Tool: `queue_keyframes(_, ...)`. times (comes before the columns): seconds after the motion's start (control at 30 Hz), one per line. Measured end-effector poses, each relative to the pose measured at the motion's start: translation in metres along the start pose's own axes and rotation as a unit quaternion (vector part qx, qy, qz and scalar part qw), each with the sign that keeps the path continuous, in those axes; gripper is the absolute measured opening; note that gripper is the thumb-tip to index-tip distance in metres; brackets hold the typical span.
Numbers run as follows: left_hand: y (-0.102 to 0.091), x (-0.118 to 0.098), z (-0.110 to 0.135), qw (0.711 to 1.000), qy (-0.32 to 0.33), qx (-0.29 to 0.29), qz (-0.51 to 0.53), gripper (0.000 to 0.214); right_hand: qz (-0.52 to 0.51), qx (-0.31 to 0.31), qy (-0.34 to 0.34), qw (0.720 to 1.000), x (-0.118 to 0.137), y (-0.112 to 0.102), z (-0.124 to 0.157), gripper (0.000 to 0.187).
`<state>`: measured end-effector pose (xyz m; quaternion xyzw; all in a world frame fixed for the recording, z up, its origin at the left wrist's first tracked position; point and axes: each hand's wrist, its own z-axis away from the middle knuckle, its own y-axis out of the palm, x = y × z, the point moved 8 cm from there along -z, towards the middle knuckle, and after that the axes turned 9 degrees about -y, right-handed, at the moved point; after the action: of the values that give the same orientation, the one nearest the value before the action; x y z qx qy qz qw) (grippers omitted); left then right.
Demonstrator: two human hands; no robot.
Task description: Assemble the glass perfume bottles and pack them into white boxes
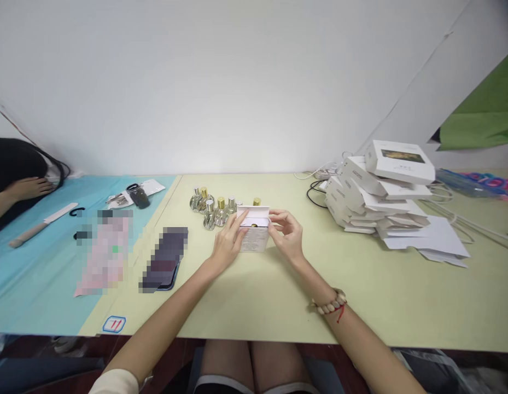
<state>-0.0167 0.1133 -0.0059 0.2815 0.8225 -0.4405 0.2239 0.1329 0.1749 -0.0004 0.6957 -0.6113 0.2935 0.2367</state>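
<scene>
A small white carton [254, 241] with fine print on its front stands between my hands, its lid flap raised. Just inside its opening a bit of gold cap shows. My left hand [229, 239] grips the carton's left side, fingers along the flap. On the right edge, my right hand [287, 236] pinches the carton near the flap with thumb and fingers. Behind my left hand stand several small glass bottles [209, 218] with silver or gold caps. Another gold cap [257, 202] shows behind the carton, its bottle mostly hidden.
Many flat white boxes [360, 191] are piled at the right, beside cables [450, 210]. A blurred-out phone [165, 260] lies left of me. Farther left, a blue cloth [44, 273] carries a knife [44, 224] and a dark jar [138, 196]; another person's arm [24, 190] rests there.
</scene>
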Motion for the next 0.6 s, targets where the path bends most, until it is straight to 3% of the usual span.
queue_keyframes(0.33,-0.001,-0.002,0.000,1.000,0.021,-0.014,0.003,0.040,0.081,0.105,-0.049,0.990,0.013,0.015,0.002,0.012)
queue_keyframes(0.47,-0.001,-0.006,0.000,0.999,0.049,-0.006,0.013,0.034,0.077,0.076,-0.029,0.994,0.009,0.013,0.003,0.015)
queue_keyframes(0.6,0.000,-0.009,0.000,0.996,0.081,0.006,0.037,0.035,0.044,0.037,-0.031,0.998,0.013,0.009,0.004,0.043)
